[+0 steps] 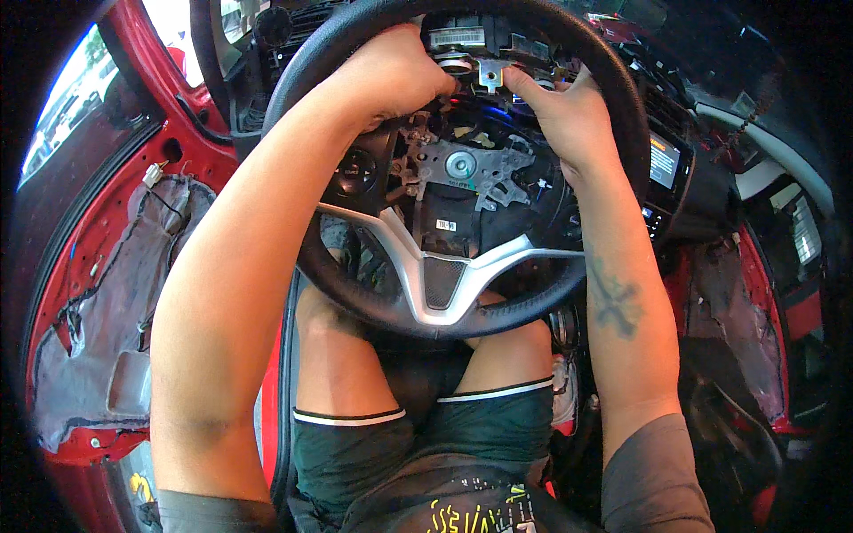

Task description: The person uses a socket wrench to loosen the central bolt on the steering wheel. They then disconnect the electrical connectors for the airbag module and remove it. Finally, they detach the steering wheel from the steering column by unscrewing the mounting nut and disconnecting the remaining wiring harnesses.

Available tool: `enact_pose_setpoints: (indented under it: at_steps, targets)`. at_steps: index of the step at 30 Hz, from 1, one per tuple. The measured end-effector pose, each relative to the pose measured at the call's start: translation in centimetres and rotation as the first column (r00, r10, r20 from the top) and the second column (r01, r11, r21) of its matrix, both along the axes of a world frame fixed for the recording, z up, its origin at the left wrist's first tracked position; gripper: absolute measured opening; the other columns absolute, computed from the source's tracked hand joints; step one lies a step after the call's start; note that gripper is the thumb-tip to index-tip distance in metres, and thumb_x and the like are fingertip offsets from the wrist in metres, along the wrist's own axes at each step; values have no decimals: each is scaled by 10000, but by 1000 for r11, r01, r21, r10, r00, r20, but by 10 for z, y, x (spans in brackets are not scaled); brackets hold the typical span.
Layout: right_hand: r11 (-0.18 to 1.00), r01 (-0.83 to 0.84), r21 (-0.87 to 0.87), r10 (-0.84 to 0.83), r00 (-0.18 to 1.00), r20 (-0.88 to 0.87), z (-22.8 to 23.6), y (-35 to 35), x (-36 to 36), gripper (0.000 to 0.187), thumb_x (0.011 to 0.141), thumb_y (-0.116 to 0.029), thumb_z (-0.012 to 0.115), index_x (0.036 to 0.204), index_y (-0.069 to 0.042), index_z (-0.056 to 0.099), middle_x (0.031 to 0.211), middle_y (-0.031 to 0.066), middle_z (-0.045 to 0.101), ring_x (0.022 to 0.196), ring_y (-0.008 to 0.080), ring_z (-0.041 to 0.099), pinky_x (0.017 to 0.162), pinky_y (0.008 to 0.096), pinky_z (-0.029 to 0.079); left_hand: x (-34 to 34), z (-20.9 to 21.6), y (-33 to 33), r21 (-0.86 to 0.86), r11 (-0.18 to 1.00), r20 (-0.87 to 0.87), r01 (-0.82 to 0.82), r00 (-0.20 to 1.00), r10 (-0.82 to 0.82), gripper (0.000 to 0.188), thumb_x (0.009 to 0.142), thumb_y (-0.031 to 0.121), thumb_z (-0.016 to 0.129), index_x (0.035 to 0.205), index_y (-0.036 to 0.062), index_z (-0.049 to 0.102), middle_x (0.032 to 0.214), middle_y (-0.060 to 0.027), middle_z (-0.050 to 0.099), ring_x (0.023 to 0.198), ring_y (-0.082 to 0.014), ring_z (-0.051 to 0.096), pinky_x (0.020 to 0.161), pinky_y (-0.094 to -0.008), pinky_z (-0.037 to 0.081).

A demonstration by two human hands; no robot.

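presently, your item in hand is the flat metal bracket [491,67], one piece, with a hole, standing at the opened upper middle of the dashboard [702,151], framed within the top edge of the steering wheel [375,311]. your left hand [400,69]: reached through the wheel near its upper left edge, fingers curled, thumb pointing in beside a round metal fitting [457,65]; whether it grasps anything cannot be told. your right hand [570,115]: near the wheel's upper right edge, thumb close against the bracket's right edge, other fingers hidden; touch or firm hold cannot be told. done, judging by how things lie: wheel centre uncovered, with its hub plate [460,164] bare; dashboard opened above it; trim off the left door, its grey sheet [93,333] exposed and a pale connector [154,175] loose at the sheet's upper edge. left to deal with, by the same judgement: the bracket looks in place, and the centre has no cover on. also present: silver spoke trim [435,311] at the wheel's lower edge, button pad [357,171] at the left spoke, lit screen [665,162] on the dashboard. in the way: the wheel itself, ringing both wrists, and small parts crowding the opening.
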State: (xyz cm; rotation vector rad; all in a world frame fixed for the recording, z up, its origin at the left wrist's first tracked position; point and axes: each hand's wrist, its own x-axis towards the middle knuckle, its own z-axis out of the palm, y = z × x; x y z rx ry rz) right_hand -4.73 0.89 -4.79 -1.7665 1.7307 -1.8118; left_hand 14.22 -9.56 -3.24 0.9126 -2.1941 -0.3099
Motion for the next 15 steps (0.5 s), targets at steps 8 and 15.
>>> enact_pose_setpoints:
  at_steps: [8, 15]
  targets:
    - [967, -246, -70, 251, 965, 73, -4, -1, -11, 548, 855, -161, 865, 1288, 13, 577, 1138, 120, 739, 1016, 223, 713, 930, 371, 561, -4, 0, -5, -159, 985, 62, -69, 995, 80, 543, 714, 321, 867, 1109, -31, 743, 999, -249, 760, 945, -360, 742, 886, -408, 557]
    - [977, 104, 187, -64, 976, -208, -2, 25, 4, 702, 914, -183, 800, 1511, -22, 467, 1274, 218, 679, 1115, 259, 702, 995, 386, 542, 13, -2, -11, -34, 999, 14, 16, 1000, -15, 551, 726, 363, 870, 1082, -40, 750, 950, -219, 752, 900, -303, 736, 845, -391, 556]
